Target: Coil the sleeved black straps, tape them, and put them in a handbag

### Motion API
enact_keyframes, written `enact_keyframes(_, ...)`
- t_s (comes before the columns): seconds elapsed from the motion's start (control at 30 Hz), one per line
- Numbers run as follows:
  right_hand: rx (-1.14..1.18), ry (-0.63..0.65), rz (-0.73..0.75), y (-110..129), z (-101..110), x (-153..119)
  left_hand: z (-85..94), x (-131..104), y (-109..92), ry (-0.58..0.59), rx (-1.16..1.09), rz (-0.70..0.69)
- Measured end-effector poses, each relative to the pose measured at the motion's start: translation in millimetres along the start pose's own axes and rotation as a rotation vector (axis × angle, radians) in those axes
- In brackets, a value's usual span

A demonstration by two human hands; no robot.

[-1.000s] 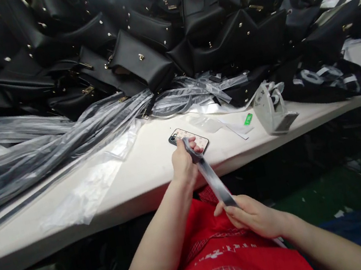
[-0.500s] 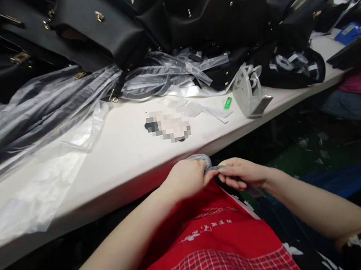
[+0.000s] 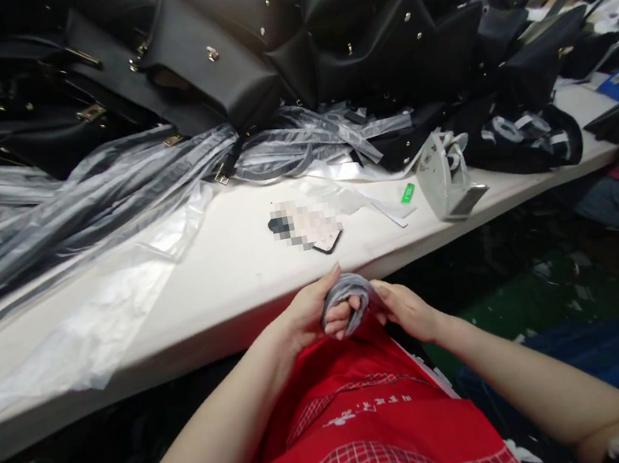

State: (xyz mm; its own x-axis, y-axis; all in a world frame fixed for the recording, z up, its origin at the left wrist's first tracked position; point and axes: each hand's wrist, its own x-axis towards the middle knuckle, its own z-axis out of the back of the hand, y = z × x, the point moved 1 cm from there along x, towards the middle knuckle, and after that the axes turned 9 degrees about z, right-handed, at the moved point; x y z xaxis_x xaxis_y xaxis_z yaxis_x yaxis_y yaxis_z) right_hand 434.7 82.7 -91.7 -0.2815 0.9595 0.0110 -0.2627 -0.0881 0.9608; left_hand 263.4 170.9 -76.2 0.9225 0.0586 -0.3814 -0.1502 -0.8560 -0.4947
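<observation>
A grey coiled strap (image 3: 348,284), glossy as if covered in clear plastic, is held in front of the red apron (image 3: 371,412), by the table edge. My left hand (image 3: 308,311) grips the coil from the left, its fingers curled inside the loop and its thumb raised at the top. My right hand (image 3: 410,308) is closed on the right side of the coil, fingertips pressed against it. Part of those fingers is hidden behind the roll. Just beyond the hands, a phone (image 3: 328,242) lies on the white table (image 3: 222,279).
Black handbags (image 3: 214,65) with gold fittings are piled along the back. Plastic-wrapped straps (image 3: 142,165) lie before them. A tape dispenser (image 3: 447,179) stands near the front edge, beside a small green item (image 3: 407,193). Clear plastic film (image 3: 95,341) covers the table's left part.
The strap has turned into a plainly visible round coil, with the left fingers now inside it and the left thumb lifted. The right hand has turned against its side. The view has shifted slightly.
</observation>
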Motion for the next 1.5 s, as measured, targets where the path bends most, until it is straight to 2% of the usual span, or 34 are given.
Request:
enact_keyframes(0.1, 0.297, -0.161, -0.018, -5, -36, 10, -2.4, 5, 3, -0.004, -0.201, -0.17)
enact_keyframes(0.17, 0.411, -0.257, -0.041, -5, -47, 15, -3.3, 5, 8, -0.046, -0.28, -0.203)
enact_keyframes(0.23, 0.382, -0.29, -0.012, -1, -42, 16, -1.3, 2, 14, -0.093, -0.28, -0.207)
enact_keyframes(0.3, 0.174, -0.255, 0.043, 6, -23, 14, 4.0, -3, 17, -0.194, -0.178, -0.252)
enact_keyframes(0.37, -0.113, -0.076, 0.019, 14, -1, 9, 9.9, -7, 20, -0.39, 0.027, -0.345)
enact_keyframes(0.43, -0.362, 0.209, -0.065, 20, 15, 5, 10.7, -8, 25, -0.564, 0.342, -0.414)
enact_keyframes(0.5, -0.507, 0.437, -0.107, 23, 22, 2, 4.8, -5, 33, -0.596, 0.702, -0.414)
enact_keyframes(0.57, -0.55, 0.5, -0.087, 24, 21, 2, -3.1, -1, 43, -0.558, 0.958, -0.384)
enact_keyframes(0.6, -0.524, 0.486, -0.071, 24, 19, 2, -5.7, 1, 47, -0.564, 1.01, -0.384)
enact_keyframes(0.67, -0.398, 0.426, -0.064, 21, 15, 2, -6.4, 2, 51, -0.644, 0.979, -0.434)
enact_keyframes(0.77, -0.234, 0.288, -0.088, 12, 5, -2, 0.7, 0, 49, -0.819, 0.767, -0.587)
enact_keyframes(0.87, -0.126, 0.075, -0.112, 4, -11, -6, 7.6, -2, 47, -0.931, 0.549, -0.703)
enact_keyframes(0.97, 0.086, -0.072, -0.151, 1, -18, -7, 8.5, -1, 48, -0.896, 0.477, -0.688)
enact_keyframes(1.03, 0.176, -0.047, -0.18, 1, -11, -5, 6.1, -1, 48, -0.81, 0.504, -0.63)
enact_keyframes(1.1, 0.221, 0.092, -0.206, 2, 2, -2, 1.4, -1, 46, -0.708, 0.573, -0.559)
enact_keyframes(1.17, 0.247, 0.295, -0.232, 2, 13, 0, -4.7, -1, 44, -0.616, 0.684, -0.5)
enact_keyframes(1.23, 0.235, 0.455, -0.215, 0, 18, 1, -9.8, 1, 46, -0.593, 0.797, -0.471)
enact_keyframes(1.27, 0.208, 0.489, -0.183, -1, 17, 2, -11.1, 2, 48, -0.607, 0.836, -0.463)
enact_keyframes(1.37, 0.097, 0.468, -0.112, -5, 15, 2, -8.2, 5, 59, -0.664, 0.855, -0.422)
enact_keyframes(1.43, 0.039, 0.439, -0.179, -6, 21, 5, -2.6, 7, 67, -0.681, 0.828, -0.363)
enact_keyframes(1.5, -0.053, 0.294, -0.228, -3, 40, 13, 2.6, 9, 71, -0.696, 0.802, -0.316)
